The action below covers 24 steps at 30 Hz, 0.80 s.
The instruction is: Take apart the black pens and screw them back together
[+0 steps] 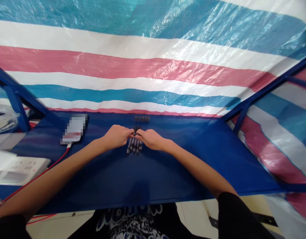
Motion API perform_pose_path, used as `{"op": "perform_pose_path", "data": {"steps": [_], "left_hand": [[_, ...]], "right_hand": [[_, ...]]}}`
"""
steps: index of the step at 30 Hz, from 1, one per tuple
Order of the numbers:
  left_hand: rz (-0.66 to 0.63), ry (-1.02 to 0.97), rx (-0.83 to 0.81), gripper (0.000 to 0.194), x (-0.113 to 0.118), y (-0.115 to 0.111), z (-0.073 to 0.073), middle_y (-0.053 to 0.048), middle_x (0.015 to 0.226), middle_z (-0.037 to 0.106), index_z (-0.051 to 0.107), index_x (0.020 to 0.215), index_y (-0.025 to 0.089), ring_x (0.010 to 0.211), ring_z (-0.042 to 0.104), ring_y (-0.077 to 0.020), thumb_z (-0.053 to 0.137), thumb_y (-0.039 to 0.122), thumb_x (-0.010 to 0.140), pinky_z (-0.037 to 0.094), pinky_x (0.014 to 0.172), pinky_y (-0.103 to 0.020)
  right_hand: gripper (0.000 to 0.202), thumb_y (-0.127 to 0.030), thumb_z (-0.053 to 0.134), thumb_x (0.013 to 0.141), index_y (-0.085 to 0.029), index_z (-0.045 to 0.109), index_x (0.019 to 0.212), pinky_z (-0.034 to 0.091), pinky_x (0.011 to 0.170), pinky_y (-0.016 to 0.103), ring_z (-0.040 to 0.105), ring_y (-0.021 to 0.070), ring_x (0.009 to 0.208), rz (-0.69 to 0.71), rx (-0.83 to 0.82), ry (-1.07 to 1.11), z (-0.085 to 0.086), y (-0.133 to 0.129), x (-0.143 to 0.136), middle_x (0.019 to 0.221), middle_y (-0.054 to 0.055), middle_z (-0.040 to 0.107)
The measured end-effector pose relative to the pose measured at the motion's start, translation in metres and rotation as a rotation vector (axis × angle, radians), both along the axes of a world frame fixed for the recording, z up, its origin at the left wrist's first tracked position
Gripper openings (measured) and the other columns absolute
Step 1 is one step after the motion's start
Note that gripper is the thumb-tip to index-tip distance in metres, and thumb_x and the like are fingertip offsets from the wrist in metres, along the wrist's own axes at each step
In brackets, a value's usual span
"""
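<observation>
My left hand (pixel 118 136) and my right hand (pixel 151 138) meet fingertip to fingertip over the blue shelf. Both are closed in a pinch around something small and dark between them, too small and covered to name. Below and behind the fingers lies a bunch of dark, pen-like rods (pixel 134 146), side by side and pointing toward me. Their middle parts are partly hidden by my fingertips. Just beyond, several short grey-brown cylinders (pixel 142 118) stand in a row near the back edge.
A phone (pixel 74 129) with a blurred screen lies at left, a red cable (pixel 55 161) plugged into it. Further left sits a white power strip (pixel 31 169). Blue metal braces (pixel 239 99) flank the blue shelf (pixel 113 186), with a striped plastic sheet (pixel 143 66) behind.
</observation>
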State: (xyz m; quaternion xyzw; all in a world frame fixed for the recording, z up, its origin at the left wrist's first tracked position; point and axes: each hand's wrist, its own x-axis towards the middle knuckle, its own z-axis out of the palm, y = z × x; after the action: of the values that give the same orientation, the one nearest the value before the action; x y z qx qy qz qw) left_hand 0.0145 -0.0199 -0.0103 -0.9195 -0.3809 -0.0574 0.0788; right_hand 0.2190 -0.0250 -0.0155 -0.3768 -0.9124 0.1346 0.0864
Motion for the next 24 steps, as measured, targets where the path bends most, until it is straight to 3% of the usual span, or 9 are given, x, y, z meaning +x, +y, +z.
{"op": "perform_pose_path", "data": {"steps": [3, 7, 10, 12, 14, 15, 18, 21, 24], "left_hand": [[-0.082, -0.046, 0.146, 0.021, -0.001, -0.002, 0.003, -0.003, 0.068, 0.066, 0.059, 0.077, 0.018, 0.06, 0.058, -0.0142, 0.043, 0.021, 0.088, 0.029, 0.05, -0.025], [-0.199, -0.09, 0.319, 0.022, -0.002, -0.007, 0.012, -0.002, 0.062, 0.059, 0.057, 0.076, 0.018, 0.056, 0.05, -0.0127, 0.039, 0.02, 0.089, 0.031, 0.052, -0.027], [-0.24, -0.12, 0.351, 0.024, -0.004, -0.01, 0.018, -0.001, 0.06, 0.054, 0.055, 0.076, 0.019, 0.055, 0.047, -0.0127, 0.036, 0.02, 0.091, 0.031, 0.052, -0.028], [-0.255, -0.117, 0.337, 0.024, -0.006, -0.009, 0.019, -0.001, 0.061, 0.054, 0.055, 0.078, 0.019, 0.056, 0.047, -0.0127, 0.035, 0.021, 0.092, 0.031, 0.052, -0.028], [-0.266, -0.099, 0.289, 0.023, -0.007, -0.006, 0.017, -0.001, 0.062, 0.056, 0.056, 0.079, 0.019, 0.056, 0.049, -0.0126, 0.036, 0.021, 0.091, 0.032, 0.053, -0.027], [-0.254, -0.093, 0.251, 0.022, -0.007, -0.005, 0.015, -0.001, 0.063, 0.058, 0.056, 0.079, 0.019, 0.057, 0.05, -0.0127, 0.037, 0.021, 0.09, 0.032, 0.053, -0.027], [-0.144, -0.088, 0.107, 0.022, -0.007, -0.001, 0.012, -0.001, 0.065, 0.062, 0.057, 0.079, 0.019, 0.057, 0.055, -0.0135, 0.039, 0.024, 0.091, 0.031, 0.051, -0.026], [-0.049, -0.087, 0.024, 0.022, -0.006, 0.0, 0.011, -0.001, 0.067, 0.065, 0.057, 0.08, 0.019, 0.056, 0.057, -0.0142, 0.041, 0.027, 0.091, 0.03, 0.05, -0.025], [-0.099, -0.097, 0.07, 0.021, -0.008, -0.001, 0.011, -0.003, 0.069, 0.065, 0.058, 0.082, 0.018, 0.058, 0.057, -0.0141, 0.04, 0.024, 0.09, 0.032, 0.051, -0.024]], "right_hand": [[0.031, -0.035, 0.034, 0.1, -0.016, 0.053, 0.084, 0.029, 0.055, 0.023, 0.043, 0.0099, 0.056, 0.007, -0.252, 0.271, 0.009, 0.0, 0.003, 0.065, -0.002, 0.05], [0.039, -0.047, 0.033, 0.099, -0.018, 0.046, 0.075, 0.027, 0.044, 0.02, 0.027, 0.007, 0.044, 0.038, -0.889, 0.642, 0.014, -0.001, 0.007, 0.053, -0.008, 0.031], [0.042, -0.049, 0.031, 0.099, -0.021, 0.036, 0.068, 0.019, 0.039, 0.019, 0.013, 0.0061, 0.04, 0.104, -1.285, 0.692, 0.015, -0.002, 0.008, 0.049, -0.011, 0.017], [0.044, -0.048, 0.028, 0.1, -0.022, 0.033, 0.064, 0.021, 0.039, 0.019, 0.012, 0.0062, 0.039, 0.128, -1.359, 0.673, 0.018, -0.004, 0.006, 0.048, -0.012, 0.015], [0.046, -0.048, 0.027, 0.1, -0.02, 0.039, 0.065, 0.028, 0.042, 0.02, 0.017, 0.0068, 0.039, 0.084, -1.244, 0.65, 0.021, -0.006, 0.004, 0.047, -0.011, 0.017], [0.046, -0.047, 0.028, 0.1, -0.019, 0.043, 0.067, 0.032, 0.044, 0.021, 0.022, 0.0072, 0.04, 0.036, -1.107, 0.631, 0.022, -0.007, 0.003, 0.047, -0.01, 0.021], [0.036, -0.041, 0.037, 0.098, -0.016, 0.054, 0.078, 0.037, 0.055, 0.023, 0.042, 0.0096, 0.052, -0.08, -0.471, 0.478, 0.019, -0.01, 0.0, 0.059, -0.004, 0.045], [0.028, -0.037, 0.041, 0.098, -0.014, 0.056, 0.091, 0.036, 0.061, 0.024, 0.054, 0.0136, 0.069, -0.076, 0.112, 0.231, 0.007, -0.01, -0.004, 0.084, 0.007, 0.062], [0.037, -0.038, 0.03, 0.102, -0.013, 0.055, 0.096, 0.033, 0.059, 0.026, 0.057, 0.0151, 0.066, -0.028, 0.324, 0.047, -0.004, -0.009, -0.004, 0.081, 0.01, 0.065]]}}
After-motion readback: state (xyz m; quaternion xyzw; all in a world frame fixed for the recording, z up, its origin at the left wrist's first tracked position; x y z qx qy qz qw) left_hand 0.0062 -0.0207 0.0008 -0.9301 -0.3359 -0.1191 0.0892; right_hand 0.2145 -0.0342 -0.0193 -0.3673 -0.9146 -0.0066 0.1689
